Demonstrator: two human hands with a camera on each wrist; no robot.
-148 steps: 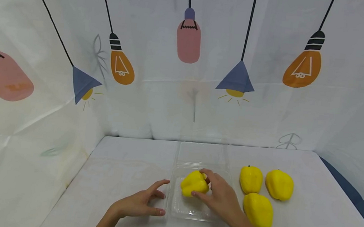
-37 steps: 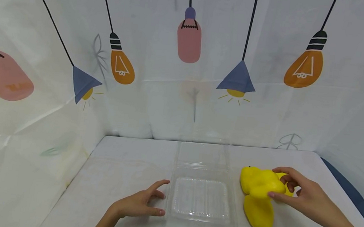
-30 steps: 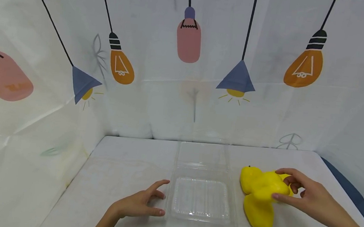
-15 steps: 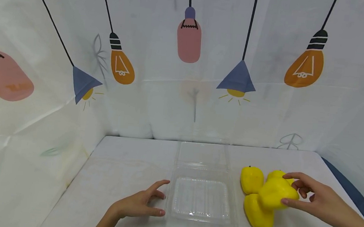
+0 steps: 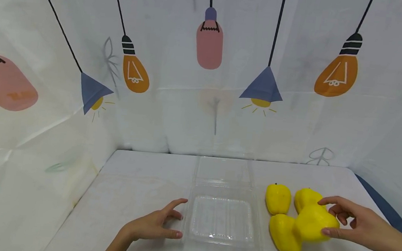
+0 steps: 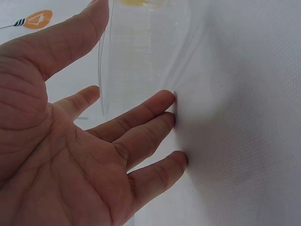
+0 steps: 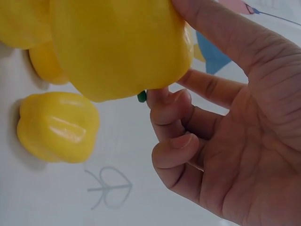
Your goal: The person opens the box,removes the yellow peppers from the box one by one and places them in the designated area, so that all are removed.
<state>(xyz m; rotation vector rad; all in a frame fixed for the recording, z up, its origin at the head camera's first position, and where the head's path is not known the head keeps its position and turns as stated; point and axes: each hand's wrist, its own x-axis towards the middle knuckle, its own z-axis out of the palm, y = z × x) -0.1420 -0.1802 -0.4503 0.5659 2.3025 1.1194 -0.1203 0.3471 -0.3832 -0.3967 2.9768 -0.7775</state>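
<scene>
My right hand [image 5: 362, 226] pinches a yellow bell pepper [image 5: 313, 223] between thumb and fingers, at the right of the table. In the right wrist view the held bell pepper [image 7: 122, 47] shows a green stem below, and it appears raised off the table. Three more yellow peppers lie close by: one at the back left [image 5: 278, 199], one at the back right [image 5: 306, 197] and one in front [image 5: 284, 234]. My left hand [image 5: 153, 224] rests beside a clear plastic clamshell box [image 5: 220, 240], its fingers spread and loosely bent, holding nothing. Contact with the box's edge is unclear.
The box's transparent lid [image 5: 223, 170] lies folded back toward the rear wall. A white cloth covers the table [image 5: 144, 180]. Behind it and at the left hangs a pale sheet [image 5: 173, 114] printed with lamps and bulbs.
Several seconds ago the right hand held a pepper over the box. Since then it has carried the pepper right, and in the last second further right and slightly nearer. The left hand has stayed put.
</scene>
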